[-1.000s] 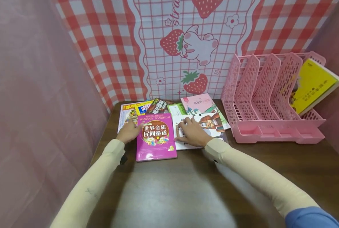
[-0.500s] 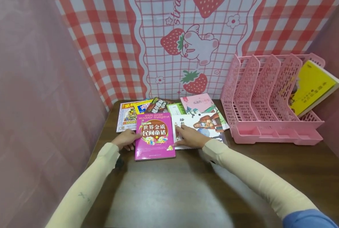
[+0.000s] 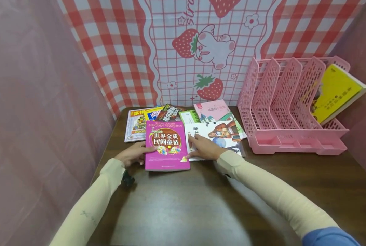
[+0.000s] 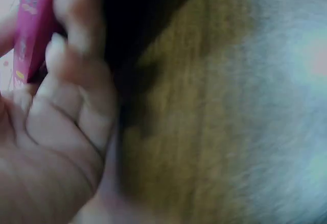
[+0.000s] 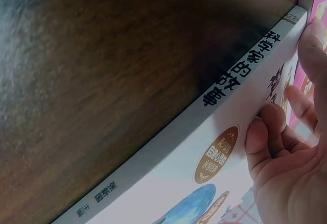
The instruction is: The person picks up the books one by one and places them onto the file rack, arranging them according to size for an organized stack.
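Observation:
The magenta book [image 3: 167, 161] lies face up in the head view, its near left edge slightly raised from the table. My left hand [image 3: 133, 153] grips that edge, thumb on the cover and fingers under it; the spine shows between them in the left wrist view. Over the left part of the white book [image 3: 224, 134] rests my right hand [image 3: 205, 147]. Its bent fingers touch the white cover, and the thumb [image 5: 312, 43] reaches the magenta book's right edge. The white book's spine [image 5: 189, 124] faces the near side.
Behind lie a pink book [image 3: 212, 108], a green-and-white book [image 3: 189, 117], a dark book [image 3: 170, 112] and a colourful magazine [image 3: 135, 128], overlapping. At the right, a pink book rack [image 3: 262, 102] holds a leaning yellow book [image 3: 336, 94]. A checked cloth [image 3: 115, 51] hangs behind the table [image 3: 183, 205].
My left hand has come down and toward me from the magazine beside the magenta book, and now grips its left edge. The right hand stays nearly in place on the white book.

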A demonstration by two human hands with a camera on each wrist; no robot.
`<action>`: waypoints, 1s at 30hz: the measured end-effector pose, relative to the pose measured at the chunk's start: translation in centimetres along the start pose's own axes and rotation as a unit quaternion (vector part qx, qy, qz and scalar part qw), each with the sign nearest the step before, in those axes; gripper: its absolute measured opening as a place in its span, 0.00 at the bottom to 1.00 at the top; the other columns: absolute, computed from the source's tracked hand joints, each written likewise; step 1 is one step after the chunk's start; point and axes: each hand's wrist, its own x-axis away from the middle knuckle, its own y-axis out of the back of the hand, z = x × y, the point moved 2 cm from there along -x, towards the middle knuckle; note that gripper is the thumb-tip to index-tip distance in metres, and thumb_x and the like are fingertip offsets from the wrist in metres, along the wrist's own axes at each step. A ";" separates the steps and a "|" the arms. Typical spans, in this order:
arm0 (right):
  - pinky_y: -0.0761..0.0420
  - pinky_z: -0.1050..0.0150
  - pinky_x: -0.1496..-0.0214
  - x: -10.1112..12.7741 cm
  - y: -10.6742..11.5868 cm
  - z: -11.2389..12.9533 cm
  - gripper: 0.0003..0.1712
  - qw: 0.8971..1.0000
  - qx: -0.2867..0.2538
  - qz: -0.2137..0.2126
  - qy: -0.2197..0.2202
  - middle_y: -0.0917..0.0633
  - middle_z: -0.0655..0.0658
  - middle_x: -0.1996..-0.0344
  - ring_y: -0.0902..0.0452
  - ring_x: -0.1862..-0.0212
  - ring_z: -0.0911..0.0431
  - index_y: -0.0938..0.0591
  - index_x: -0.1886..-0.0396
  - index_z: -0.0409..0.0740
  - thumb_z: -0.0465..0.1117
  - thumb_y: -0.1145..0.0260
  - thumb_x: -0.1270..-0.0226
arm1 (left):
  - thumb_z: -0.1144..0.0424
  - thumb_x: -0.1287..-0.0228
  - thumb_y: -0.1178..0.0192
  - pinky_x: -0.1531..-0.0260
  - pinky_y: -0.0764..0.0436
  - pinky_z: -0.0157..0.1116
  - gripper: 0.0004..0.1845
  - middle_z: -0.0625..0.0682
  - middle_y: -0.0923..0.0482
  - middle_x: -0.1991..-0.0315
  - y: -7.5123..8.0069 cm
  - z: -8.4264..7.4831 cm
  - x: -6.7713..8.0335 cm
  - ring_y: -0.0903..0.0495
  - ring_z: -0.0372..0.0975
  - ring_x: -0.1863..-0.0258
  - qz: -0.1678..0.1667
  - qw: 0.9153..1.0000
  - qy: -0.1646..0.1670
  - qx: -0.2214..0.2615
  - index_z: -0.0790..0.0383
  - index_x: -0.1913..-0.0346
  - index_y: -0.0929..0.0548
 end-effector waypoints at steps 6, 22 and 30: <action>0.22 0.57 0.64 -0.2 0.1 0.7 0.33 1.000 0.015 -0.004 -0.014 0.26 0.45 0.65 0.29 0.68 0.53 0.25 0.54 0.43 0.62 0.23 0.42 | 0.61 0.25 0.39 0.79 0.24 0.30 0.32 0.51 0.13 0.59 0.9 0.2 -0.7 0.15 0.38 0.70 -0.007 0.998 -0.001 0.070 0.65 0.24 0.37; 0.33 0.65 0.76 -2.0 -0.3 1.1 0.31 0.913 -0.368 0.053 -0.168 0.23 0.49 0.81 0.35 0.80 0.58 0.21 0.72 0.46 0.67 0.42 0.25 | 0.60 0.22 0.42 0.84 0.35 0.26 0.22 0.48 0.12 0.63 1.2 0.2 -0.7 0.16 0.34 0.73 -0.020 0.984 -0.077 0.157 0.60 0.32 0.32; 0.40 0.69 0.84 -2.1 -0.8 1.8 0.22 0.797 -0.571 0.133 -0.143 0.24 0.50 0.88 0.40 0.88 0.63 0.14 0.64 0.40 0.54 0.39 0.21 | 0.59 0.21 0.45 0.84 0.40 0.27 0.27 0.48 0.12 0.62 0.9 0.0 -0.7 0.17 0.35 0.72 0.011 0.986 -0.081 0.144 0.61 0.26 0.36</action>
